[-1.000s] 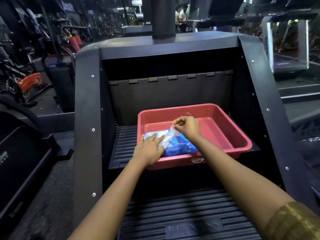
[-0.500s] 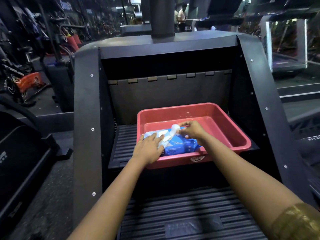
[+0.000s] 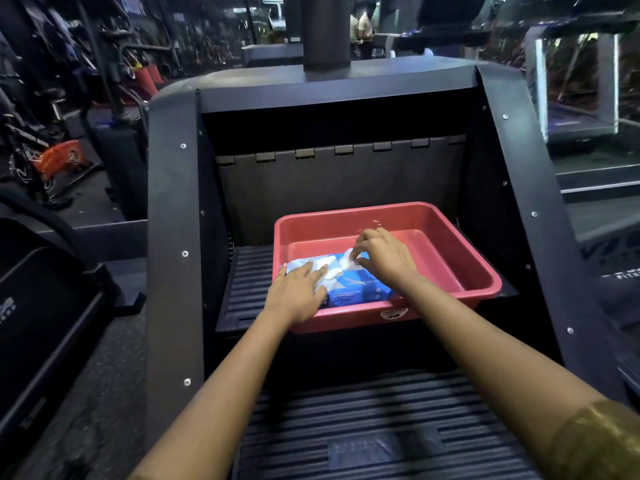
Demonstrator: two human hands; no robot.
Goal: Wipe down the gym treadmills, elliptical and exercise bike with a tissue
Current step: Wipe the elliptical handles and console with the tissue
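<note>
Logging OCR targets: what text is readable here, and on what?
"Wet Wipes": blue wipes pack; finer print blurred.
Sticker on red tray front: too small.
Embossed plate on lower step: blurred.
Sign, top left: unreadable.

The blue wet-wipe pack [image 3: 358, 292] lies flat, printed face up, in the near-left corner of the red tray [image 3: 478, 271], just below the frame's centre. A crumpled white tissue [image 3: 347, 260] rises from its top opening, pinched by the right grip [image 3: 384, 258]. The left grip [image 3: 298, 292] presses the pack's left end. The blurred lettering possibly reads "Wipes".
</note>
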